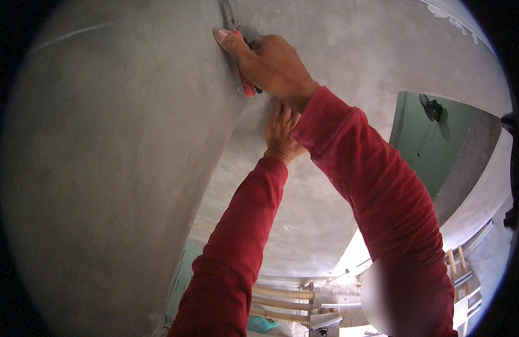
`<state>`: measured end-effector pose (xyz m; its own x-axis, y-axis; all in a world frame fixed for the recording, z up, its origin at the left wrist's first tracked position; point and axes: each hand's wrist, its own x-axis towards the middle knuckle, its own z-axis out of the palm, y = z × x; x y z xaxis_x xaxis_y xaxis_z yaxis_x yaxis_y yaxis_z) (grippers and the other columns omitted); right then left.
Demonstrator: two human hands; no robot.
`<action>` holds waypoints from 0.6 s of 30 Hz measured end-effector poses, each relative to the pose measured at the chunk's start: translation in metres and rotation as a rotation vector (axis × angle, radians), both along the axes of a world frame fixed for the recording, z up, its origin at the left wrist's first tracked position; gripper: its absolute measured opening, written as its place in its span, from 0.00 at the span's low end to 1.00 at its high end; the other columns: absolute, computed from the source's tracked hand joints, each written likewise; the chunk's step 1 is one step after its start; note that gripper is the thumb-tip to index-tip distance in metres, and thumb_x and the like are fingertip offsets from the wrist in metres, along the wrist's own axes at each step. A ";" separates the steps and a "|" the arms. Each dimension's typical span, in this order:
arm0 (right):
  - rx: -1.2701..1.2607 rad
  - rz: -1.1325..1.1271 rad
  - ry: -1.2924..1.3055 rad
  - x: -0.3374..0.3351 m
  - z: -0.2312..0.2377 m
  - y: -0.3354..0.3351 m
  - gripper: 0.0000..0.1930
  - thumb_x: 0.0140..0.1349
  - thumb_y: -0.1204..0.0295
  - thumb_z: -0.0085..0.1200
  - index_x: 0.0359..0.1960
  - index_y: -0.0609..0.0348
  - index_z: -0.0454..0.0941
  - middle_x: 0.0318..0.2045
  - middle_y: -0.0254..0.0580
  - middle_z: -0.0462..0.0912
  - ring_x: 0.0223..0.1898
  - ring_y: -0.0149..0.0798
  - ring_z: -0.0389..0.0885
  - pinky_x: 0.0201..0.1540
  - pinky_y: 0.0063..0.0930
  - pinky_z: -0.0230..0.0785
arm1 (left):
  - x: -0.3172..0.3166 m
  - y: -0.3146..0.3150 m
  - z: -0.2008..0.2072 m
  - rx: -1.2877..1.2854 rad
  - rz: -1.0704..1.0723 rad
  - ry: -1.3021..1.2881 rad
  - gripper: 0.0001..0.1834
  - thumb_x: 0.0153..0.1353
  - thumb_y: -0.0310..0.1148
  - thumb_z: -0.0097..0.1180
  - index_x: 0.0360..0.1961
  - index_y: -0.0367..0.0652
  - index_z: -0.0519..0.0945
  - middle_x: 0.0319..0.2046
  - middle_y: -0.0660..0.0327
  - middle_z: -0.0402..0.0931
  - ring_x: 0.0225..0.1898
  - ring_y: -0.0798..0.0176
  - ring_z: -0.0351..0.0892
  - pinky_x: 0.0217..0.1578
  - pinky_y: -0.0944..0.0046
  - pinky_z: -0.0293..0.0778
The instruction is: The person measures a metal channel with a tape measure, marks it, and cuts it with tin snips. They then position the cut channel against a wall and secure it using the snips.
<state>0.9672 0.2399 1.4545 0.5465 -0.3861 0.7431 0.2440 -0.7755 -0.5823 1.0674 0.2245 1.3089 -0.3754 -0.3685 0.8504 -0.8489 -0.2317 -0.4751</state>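
Observation:
High up where two grey plastered surfaces meet, my right hand (pixel 276 64) is closed around a hand tool with a red-and-black handle (pixel 246 87). A narrow metal part (pixel 230 14) runs from the handle toward the upper edge of the view; its full shape cannot be made out. The thumb lies along the handle. Below it, partly hidden by my right sleeve, my left hand (pixel 283 132) rests against the grey plaster (pixel 270 208) with its visible fingers stretched out. Nothing shows in that hand.
At right, an opening shows a green wall (pixel 422 146) with a dark fan (pixel 432 108) on it. Wooden poles (pixel 282 292) and light-coloured boards lie far below. A large grey surface (pixel 113 168) fills the left side. White patches (pixel 450 19) mark the upper right edge.

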 end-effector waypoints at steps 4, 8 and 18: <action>0.017 0.005 -0.036 0.002 0.001 0.004 0.41 0.65 0.33 0.41 0.11 0.61 0.75 0.08 0.36 0.70 0.15 0.35 0.71 0.28 0.35 0.68 | 0.004 -0.005 -0.003 0.052 0.062 0.035 0.36 0.64 0.53 0.44 0.68 0.44 0.58 0.68 0.51 0.55 0.72 0.48 0.49 0.72 0.47 0.44; 0.079 0.050 0.031 -0.003 -0.003 0.004 0.41 0.64 0.33 0.42 0.12 0.61 0.75 0.08 0.37 0.70 0.17 0.35 0.72 0.29 0.34 0.68 | 0.006 -0.003 -0.009 0.086 0.056 0.050 0.37 0.67 0.53 0.39 0.71 0.45 0.54 0.72 0.52 0.51 0.74 0.51 0.44 0.73 0.49 0.39; 0.053 -0.021 -0.047 0.006 0.002 0.004 0.43 0.63 0.32 0.43 0.11 0.65 0.76 0.08 0.42 0.71 0.18 0.38 0.74 0.30 0.38 0.69 | 0.009 -0.003 -0.010 0.063 -0.032 0.069 0.36 0.57 0.54 0.52 0.64 0.47 0.65 0.65 0.55 0.61 0.69 0.51 0.55 0.70 0.47 0.49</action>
<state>0.9733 0.2437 1.4569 0.5030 -0.4365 0.7460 0.2557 -0.7493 -0.6109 1.0762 0.2215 1.2985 -0.3290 -0.4105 0.8504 -0.8866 -0.1758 -0.4278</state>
